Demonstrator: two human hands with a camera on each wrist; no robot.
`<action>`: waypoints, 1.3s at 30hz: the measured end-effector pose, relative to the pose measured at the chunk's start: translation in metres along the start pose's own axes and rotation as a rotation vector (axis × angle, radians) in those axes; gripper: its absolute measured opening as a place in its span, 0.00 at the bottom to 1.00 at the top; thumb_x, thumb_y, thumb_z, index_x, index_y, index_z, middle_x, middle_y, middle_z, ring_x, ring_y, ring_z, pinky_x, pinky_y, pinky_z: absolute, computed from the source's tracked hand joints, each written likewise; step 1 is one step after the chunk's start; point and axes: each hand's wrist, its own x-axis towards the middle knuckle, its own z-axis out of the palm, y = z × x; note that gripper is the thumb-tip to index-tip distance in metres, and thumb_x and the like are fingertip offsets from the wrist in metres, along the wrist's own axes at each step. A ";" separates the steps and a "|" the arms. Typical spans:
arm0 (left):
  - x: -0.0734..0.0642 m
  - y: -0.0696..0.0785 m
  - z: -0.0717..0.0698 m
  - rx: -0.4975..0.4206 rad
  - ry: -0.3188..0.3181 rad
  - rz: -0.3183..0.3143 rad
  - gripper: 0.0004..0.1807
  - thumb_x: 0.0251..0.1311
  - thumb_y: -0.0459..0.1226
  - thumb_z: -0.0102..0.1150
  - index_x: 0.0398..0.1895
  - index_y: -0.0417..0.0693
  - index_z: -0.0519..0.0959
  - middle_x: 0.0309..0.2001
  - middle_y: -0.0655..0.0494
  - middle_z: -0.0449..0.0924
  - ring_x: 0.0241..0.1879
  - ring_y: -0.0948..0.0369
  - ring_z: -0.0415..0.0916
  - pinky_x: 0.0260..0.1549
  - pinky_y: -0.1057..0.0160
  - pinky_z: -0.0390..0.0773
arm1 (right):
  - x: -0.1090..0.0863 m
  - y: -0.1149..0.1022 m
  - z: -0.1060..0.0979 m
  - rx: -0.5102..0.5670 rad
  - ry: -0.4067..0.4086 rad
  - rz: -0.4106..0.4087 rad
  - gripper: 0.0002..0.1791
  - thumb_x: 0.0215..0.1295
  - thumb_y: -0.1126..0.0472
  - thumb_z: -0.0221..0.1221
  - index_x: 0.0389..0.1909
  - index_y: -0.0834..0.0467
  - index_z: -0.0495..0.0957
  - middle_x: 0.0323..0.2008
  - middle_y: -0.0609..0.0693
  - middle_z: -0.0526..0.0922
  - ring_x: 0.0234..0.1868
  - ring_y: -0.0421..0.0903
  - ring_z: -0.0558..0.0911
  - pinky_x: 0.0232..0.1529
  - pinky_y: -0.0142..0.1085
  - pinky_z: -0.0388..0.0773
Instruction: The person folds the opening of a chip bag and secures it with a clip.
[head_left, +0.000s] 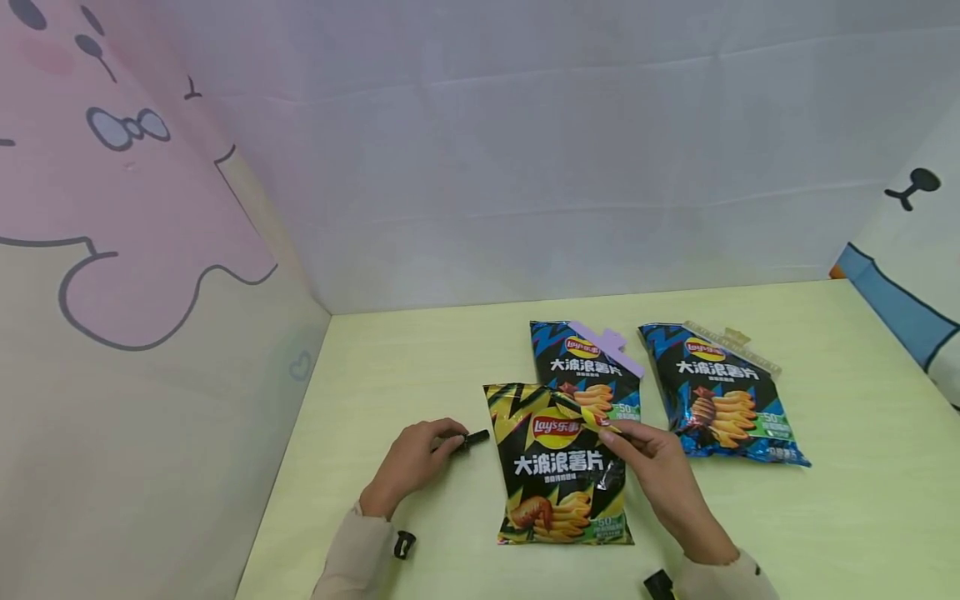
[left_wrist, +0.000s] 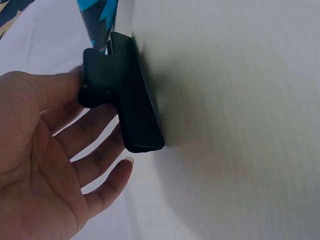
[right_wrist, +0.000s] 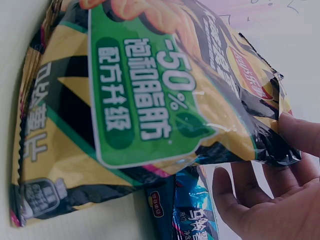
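A yellow-and-black chip bag (head_left: 558, 467) lies face up in the middle of the table. My right hand (head_left: 663, 471) pinches its upper right corner, which is folded over to the front. In the right wrist view, the thumb and fingers (right_wrist: 295, 136) grip the edge of that bag. To the bag's left, my left hand (head_left: 416, 458) holds a black bag clip (left_wrist: 132, 100) low over the table. The left wrist view shows the thumb and fingertips at the clip's handle, with part of the hand's grip hidden behind it.
Behind the yellow bag, partly covered by it, lies a blue chip bag (head_left: 546, 354) with a purple clip (head_left: 611, 348) across its corner. Another blue chip bag (head_left: 723, 408) with a beige clip (head_left: 735, 346) lies at the right. A white cloth wall (head_left: 570, 183) rises behind the table.
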 end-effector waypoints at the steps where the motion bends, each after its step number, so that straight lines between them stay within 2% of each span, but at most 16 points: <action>1: 0.002 -0.001 0.000 -0.004 0.004 -0.011 0.10 0.72 0.42 0.56 0.49 0.57 0.85 0.48 0.59 0.88 0.47 0.56 0.85 0.47 0.51 0.82 | 0.000 0.000 0.000 0.000 0.000 0.000 0.20 0.72 0.55 0.61 0.56 0.64 0.82 0.42 0.33 0.86 0.46 0.31 0.83 0.50 0.24 0.80; 5: 0.010 -0.004 0.004 -0.034 0.036 -0.062 0.12 0.75 0.42 0.52 0.54 0.56 0.82 0.49 0.55 0.88 0.44 0.56 0.85 0.43 0.52 0.82 | 0.000 0.000 0.000 0.001 -0.001 0.002 0.20 0.71 0.55 0.61 0.55 0.64 0.82 0.42 0.33 0.86 0.46 0.32 0.83 0.49 0.25 0.80; 8: 0.015 -0.007 0.006 -0.068 0.068 -0.077 0.14 0.75 0.45 0.51 0.55 0.54 0.81 0.49 0.52 0.88 0.45 0.55 0.85 0.44 0.51 0.82 | 0.000 0.000 0.000 0.002 -0.001 0.002 0.20 0.71 0.55 0.61 0.55 0.64 0.82 0.42 0.33 0.86 0.46 0.32 0.83 0.49 0.25 0.80; 13: 0.017 -0.009 0.005 -0.104 0.054 -0.111 0.18 0.68 0.48 0.61 0.56 0.53 0.81 0.50 0.52 0.86 0.46 0.56 0.84 0.48 0.50 0.82 | 0.000 0.000 0.000 0.005 -0.004 0.006 0.19 0.71 0.55 0.61 0.55 0.64 0.82 0.42 0.34 0.86 0.46 0.32 0.83 0.49 0.25 0.80; 16: 0.016 -0.009 0.002 -0.096 0.041 -0.112 0.17 0.63 0.43 0.68 0.54 0.52 0.82 0.49 0.53 0.86 0.44 0.59 0.82 0.45 0.53 0.81 | 0.000 0.000 0.000 0.002 -0.005 0.006 0.20 0.71 0.55 0.61 0.56 0.64 0.82 0.42 0.34 0.86 0.46 0.32 0.83 0.49 0.25 0.80; 19: 0.015 -0.007 -0.003 -0.087 0.049 -0.103 0.14 0.61 0.40 0.69 0.50 0.52 0.84 0.46 0.55 0.86 0.41 0.60 0.81 0.40 0.57 0.80 | 0.001 -0.001 0.000 -0.001 -0.005 0.005 0.20 0.72 0.55 0.61 0.56 0.64 0.82 0.43 0.35 0.86 0.46 0.31 0.83 0.49 0.24 0.79; 26: 0.016 0.000 -0.020 -0.136 0.146 -0.110 0.13 0.57 0.41 0.72 0.46 0.53 0.86 0.37 0.59 0.89 0.36 0.63 0.82 0.31 0.65 0.75 | 0.001 0.000 -0.001 -0.003 -0.002 0.004 0.20 0.72 0.56 0.60 0.57 0.64 0.81 0.42 0.31 0.85 0.46 0.29 0.82 0.49 0.24 0.79; 31: 0.017 0.011 -0.035 -0.148 0.213 -0.078 0.14 0.55 0.45 0.74 0.46 0.56 0.86 0.36 0.60 0.88 0.36 0.61 0.81 0.25 0.66 0.72 | 0.000 0.000 -0.001 -0.005 -0.001 0.005 0.20 0.72 0.55 0.60 0.58 0.64 0.81 0.42 0.31 0.85 0.47 0.28 0.82 0.49 0.23 0.79; 37: 0.017 0.031 -0.053 -0.119 0.287 -0.002 0.16 0.55 0.49 0.73 0.46 0.59 0.86 0.38 0.60 0.88 0.31 0.63 0.77 0.26 0.66 0.68 | 0.000 0.000 0.000 0.004 -0.004 -0.008 0.20 0.72 0.55 0.60 0.57 0.65 0.82 0.42 0.32 0.86 0.46 0.30 0.83 0.50 0.24 0.79; 39: 0.017 0.039 -0.059 -0.114 0.316 0.027 0.15 0.55 0.49 0.74 0.46 0.60 0.86 0.38 0.60 0.88 0.33 0.63 0.78 0.27 0.65 0.68 | 0.000 0.000 0.000 0.007 -0.005 -0.006 0.20 0.72 0.56 0.60 0.56 0.65 0.82 0.41 0.32 0.86 0.46 0.30 0.83 0.50 0.24 0.79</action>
